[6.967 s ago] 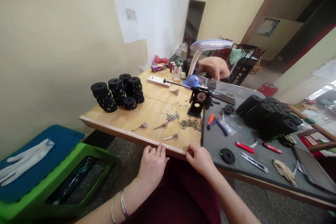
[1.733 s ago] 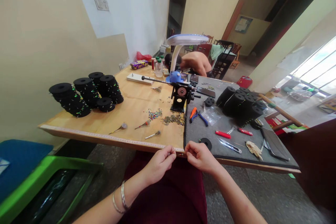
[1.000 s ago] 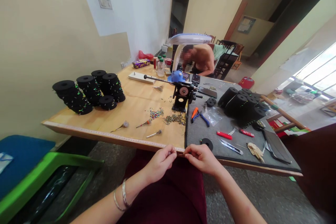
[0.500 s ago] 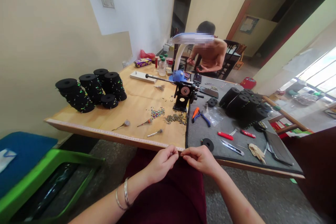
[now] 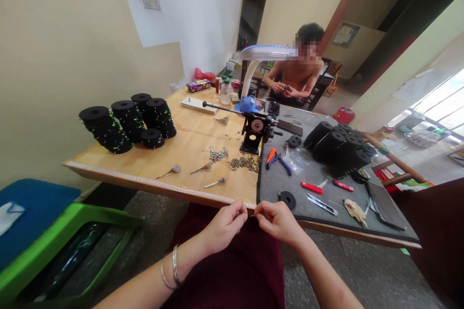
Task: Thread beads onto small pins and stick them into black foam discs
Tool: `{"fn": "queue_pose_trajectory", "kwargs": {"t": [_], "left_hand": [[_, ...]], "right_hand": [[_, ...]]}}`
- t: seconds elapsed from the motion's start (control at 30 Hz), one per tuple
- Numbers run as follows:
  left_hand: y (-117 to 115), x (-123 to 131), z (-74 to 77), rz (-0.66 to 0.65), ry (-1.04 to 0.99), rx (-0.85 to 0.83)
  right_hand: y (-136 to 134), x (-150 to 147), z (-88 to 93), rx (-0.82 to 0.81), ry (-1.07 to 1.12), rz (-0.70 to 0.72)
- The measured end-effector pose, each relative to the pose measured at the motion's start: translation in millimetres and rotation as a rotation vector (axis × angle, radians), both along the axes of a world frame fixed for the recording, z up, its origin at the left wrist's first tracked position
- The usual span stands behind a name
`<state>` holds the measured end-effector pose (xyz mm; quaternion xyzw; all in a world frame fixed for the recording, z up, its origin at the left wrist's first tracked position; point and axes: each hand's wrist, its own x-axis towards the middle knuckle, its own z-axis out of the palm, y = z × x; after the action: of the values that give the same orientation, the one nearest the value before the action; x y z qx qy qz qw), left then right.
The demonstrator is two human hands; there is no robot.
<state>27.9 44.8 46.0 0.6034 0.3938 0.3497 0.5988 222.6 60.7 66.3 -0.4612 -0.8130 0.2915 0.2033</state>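
Observation:
My left hand [image 5: 225, 226], with two bangles on its wrist, is closed in a pinch at the table's front edge. Just right of it, my right hand [image 5: 278, 222] is pinched too, a small gap between the two. Whatever the fingertips hold is too small to make out. A black foam spool [image 5: 289, 200] lies just beyond my right hand. The white measuring tape [image 5: 155, 184] along the table edge runs up to my left hand. Past my hands are a heap of small brass-coloured pieces [image 5: 242, 164] and a scatter of coloured beads [image 5: 218, 155].
Stacked black spools [image 5: 123, 120] stand at the left, more spools [image 5: 335, 147] at the right. A black hand-cranked device [image 5: 253, 131] and a lamp [image 5: 248, 104] occupy the middle. Pliers [image 5: 278, 161], a red-handled tool [image 5: 311, 188] and scissors [image 5: 322, 203] lie on the grey mat [image 5: 268, 193]. Another person [image 5: 299, 75] sits opposite.
My right hand has shifted slightly right, widening the gap between my fingertips. Across the table, the other person has moved to the right and brought both hands together.

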Motion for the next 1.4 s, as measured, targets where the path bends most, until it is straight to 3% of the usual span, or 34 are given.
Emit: {"fn": "queue_pose_trajectory", "kwargs": {"t": [0.37,0.97,1.17,1.4], "left_hand": [[-2,5,7.1,0.046,0.086,0.063],[-2,7,-2.2,0.115,0.041,0.077],[1,4,-3.0,0.126,0.015,0.063],[1,3,-3.9,0.133,0.02,0.06]], "right_hand": [[1,-2,1.4,0.012,0.003,0.043],[-4,-2,3.9,0.005,-0.015,0.056],[-5,3,3.5,-0.008,0.055,-0.019],[-3,4,0.7,0.017,0.054,-0.012]]}}
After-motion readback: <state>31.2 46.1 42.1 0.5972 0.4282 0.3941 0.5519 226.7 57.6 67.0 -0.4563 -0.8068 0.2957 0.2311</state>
